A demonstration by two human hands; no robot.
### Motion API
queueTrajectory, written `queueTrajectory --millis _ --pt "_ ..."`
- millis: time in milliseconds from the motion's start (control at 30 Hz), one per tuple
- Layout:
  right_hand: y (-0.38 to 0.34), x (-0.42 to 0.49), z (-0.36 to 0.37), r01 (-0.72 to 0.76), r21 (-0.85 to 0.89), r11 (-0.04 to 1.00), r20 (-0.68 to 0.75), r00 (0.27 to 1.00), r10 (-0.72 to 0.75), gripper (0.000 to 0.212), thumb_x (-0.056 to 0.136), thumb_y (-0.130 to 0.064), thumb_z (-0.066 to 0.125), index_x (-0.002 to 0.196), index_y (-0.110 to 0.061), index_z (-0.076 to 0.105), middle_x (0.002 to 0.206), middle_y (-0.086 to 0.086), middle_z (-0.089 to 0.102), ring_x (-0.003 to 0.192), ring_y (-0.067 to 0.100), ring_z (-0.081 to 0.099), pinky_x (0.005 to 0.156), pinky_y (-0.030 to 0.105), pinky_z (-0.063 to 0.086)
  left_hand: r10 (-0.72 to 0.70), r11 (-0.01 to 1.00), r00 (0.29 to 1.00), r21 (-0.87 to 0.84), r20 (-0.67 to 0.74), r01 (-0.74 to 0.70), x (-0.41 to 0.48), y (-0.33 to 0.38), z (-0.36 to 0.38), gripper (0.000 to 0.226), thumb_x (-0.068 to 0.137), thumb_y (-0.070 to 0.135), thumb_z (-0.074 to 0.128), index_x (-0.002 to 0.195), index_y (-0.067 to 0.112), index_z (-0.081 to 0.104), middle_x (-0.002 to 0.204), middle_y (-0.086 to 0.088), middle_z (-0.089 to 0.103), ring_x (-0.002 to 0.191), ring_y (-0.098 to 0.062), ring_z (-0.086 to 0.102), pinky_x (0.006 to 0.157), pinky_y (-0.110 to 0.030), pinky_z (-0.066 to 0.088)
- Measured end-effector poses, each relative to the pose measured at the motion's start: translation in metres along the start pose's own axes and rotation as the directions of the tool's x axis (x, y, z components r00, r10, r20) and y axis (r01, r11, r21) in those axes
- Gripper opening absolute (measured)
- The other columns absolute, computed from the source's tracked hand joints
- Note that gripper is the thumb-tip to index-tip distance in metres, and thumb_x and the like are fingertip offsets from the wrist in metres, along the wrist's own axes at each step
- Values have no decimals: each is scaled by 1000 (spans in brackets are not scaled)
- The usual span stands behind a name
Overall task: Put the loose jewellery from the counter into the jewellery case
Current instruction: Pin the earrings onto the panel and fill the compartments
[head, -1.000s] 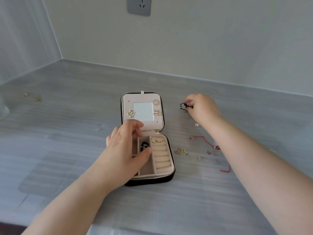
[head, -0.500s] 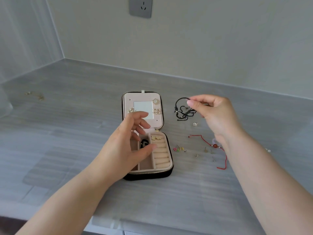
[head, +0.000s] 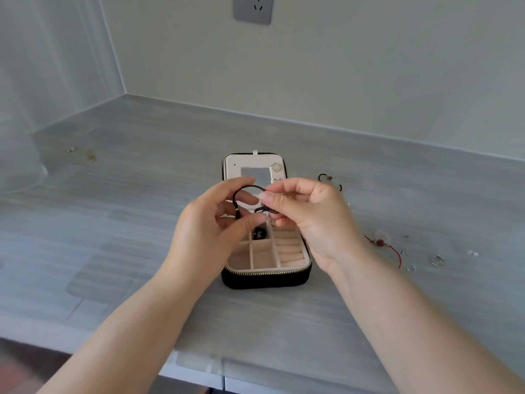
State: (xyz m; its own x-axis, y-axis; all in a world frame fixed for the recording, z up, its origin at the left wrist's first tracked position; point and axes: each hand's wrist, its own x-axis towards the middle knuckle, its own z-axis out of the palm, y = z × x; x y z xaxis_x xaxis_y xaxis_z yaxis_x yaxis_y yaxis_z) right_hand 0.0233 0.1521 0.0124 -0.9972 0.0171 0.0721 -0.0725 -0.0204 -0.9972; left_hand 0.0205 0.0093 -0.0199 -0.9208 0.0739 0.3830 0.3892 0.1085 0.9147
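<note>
Jewellery case (head: 265, 277), unzipped and laid flat, sits on the worktop (head: 136, 228) under both hands. Its black base is nearest the person, and its lid (head: 230, 169) lies behind with a small mirror (head: 252, 174) set in it.

A black cord bracelet (head: 246, 189) is held in the air above the case. The left hand (head: 207, 226) pinches one end of it between thumb and curled fingers. The right hand (head: 312, 217) pinches the cord further along between thumb and forefinger, so it arches from one hand to the other.

Inside the base, a small dark piece (head: 259, 233) lies in one of the cream compartments, and padded ring rolls (head: 289, 251) fill the right side.

To the right of the case, a red cord bracelet (head: 382, 243) with a red bead lies loose on the worktop, with a few small silver pieces (head: 437, 261) beyond it. Another black cord (head: 326, 179) lies behind the right hand. A thin gold chain (head: 85, 155) lies well apart at the far left. A wall socket (head: 252, 8) sits high on the wall.
</note>
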Motion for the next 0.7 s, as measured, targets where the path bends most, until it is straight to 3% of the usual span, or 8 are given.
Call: queueTrajectory --millis 100,200,333,467,567,700 --pt "7 0 -2 33 -69 997 -39 999 -36 10 75 -10 73 71 -20 71 62 -6 69 54 4 61 56 16 52 10 988 1000 156 -12 -8 1 -5 -2 43 75 15 72 112 34 59 91 11 63 75 -7 61 71 -9 46" --pt "9 -3 -5 74 -206 976 27 997 -70 12 76 -12 72 79 -23 73 75 -5 73 68 7 67 69 18 55 58 949 998 312 -5 -54 2 -8 -5 43 83 7 64 122 23 58 97 14 54 87 1 57 74 -1 40" --pt "8 -9 -4 139 -408 902 97 989 -108 21 79 -9 71 84 -29 71 80 -9 73 77 9 69 76 20 54 73 922 997 381 2 -68 3 -8 -13 39 85 7 61 121 22 60 90 11 50 89 4 51 77 -4 42" --pt "10 -11 1 266 -597 756 149 964 -221 14 82 -14 68 88 -23 75 82 -7 73 74 7 67 74 28 53 106 877 991 462 77 -130 1 -5 -16 43 83 3 63 122 19 56 88 13 53 82 -6 55 76 -13 44" --pt "11 -12 4 299 -662 687 196 954 -226 13 83 -17 66 90 -23 75 81 -5 71 71 9 63 72 29 50 87 886 993 449 84 -116 -2 -4 -16 35 82 2 64 103 21 43 89 13 60 79 -4 60 71 -11 44" --pt "12 -9 6 171 -549 818 102 985 -137 17 76 -17 73 81 -29 62 65 -7 66 62 7 63 68 29 53 83 868 993 483 85 -114 -1 -4 -17 17 82 3 64 95 11 58 83 13 63 84 -2 58 72 -11 43"
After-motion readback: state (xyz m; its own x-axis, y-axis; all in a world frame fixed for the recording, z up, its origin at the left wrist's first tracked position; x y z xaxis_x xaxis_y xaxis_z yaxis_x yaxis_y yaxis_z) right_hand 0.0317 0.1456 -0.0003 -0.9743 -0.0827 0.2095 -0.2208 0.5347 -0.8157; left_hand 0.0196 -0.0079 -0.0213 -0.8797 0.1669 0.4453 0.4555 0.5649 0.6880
